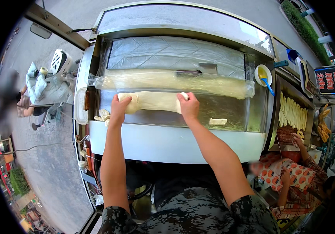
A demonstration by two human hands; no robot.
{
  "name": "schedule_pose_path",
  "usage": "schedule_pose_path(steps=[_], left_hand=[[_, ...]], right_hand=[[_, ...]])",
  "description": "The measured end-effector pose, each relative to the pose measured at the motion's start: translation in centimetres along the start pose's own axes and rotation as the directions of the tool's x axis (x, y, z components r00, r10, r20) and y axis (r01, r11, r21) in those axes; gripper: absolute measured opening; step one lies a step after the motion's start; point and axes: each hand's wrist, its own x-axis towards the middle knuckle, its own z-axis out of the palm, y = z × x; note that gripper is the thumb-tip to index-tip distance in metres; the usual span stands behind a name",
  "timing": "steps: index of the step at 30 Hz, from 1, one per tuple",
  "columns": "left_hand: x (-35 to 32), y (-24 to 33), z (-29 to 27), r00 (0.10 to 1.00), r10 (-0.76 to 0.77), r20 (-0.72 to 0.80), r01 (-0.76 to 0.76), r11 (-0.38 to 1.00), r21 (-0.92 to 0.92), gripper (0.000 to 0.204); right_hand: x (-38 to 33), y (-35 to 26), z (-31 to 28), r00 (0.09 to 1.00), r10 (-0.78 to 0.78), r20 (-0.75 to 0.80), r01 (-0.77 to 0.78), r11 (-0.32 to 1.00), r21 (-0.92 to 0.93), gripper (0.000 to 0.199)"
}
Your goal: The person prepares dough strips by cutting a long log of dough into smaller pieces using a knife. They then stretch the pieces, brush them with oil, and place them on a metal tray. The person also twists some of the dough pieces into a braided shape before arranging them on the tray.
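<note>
Between my two hands stretches a wide strip of pale dough (155,101), just above the metal worktop (230,111). My left hand (119,107) is closed round its left end, and my right hand (189,106) grips the other end. Behind it a long roll of dough (167,80) lies crosswise under clear plastic film. A small cut piece of dough (218,121) rests on the worktop to the right. Some dough scraps (103,116) lie by my left wrist.
A white bowl (262,74) with yellow liquid and a blue-handled brush (268,86) stands at the right. Beyond it, a co-worker's hand (298,141) is near a fryer (292,113) with dough sticks. Fried sticks (324,124) sit in a rack. A white board (175,142) edges the worktop's front.
</note>
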Motion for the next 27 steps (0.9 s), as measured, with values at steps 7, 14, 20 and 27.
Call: schedule_pose_path(steps=[7,14,20,27], left_hand=[[-15.3,11.5,2.5,0.981,0.008,0.195,0.056,0.946,-0.320,0.025],[-18.3,1.8,-1.6,0.971,-0.185,0.153,0.172,0.981,0.094,0.033],[-9.1,-1.3,2.8,0.928,0.364,0.074,-0.311,0.651,0.693,0.053],[6.2,4.8,9.9,0.802,0.487,0.346,-0.487,0.198,0.851,0.050]], right_hand=[[-3.7,-2.0,-11.5,0.943,0.003,0.333,-0.164,0.875,0.456,0.019],[-7.7,12.0,-31.4,0.929,0.259,0.265,-0.323,0.915,0.241,0.023],[-1.5,9.0,-30.9,0.987,-0.146,-0.068,0.126,0.963,-0.239,0.034],[17.8,5.0,-24.8,0.709,-0.698,0.100,0.550,0.459,-0.698,0.047]])
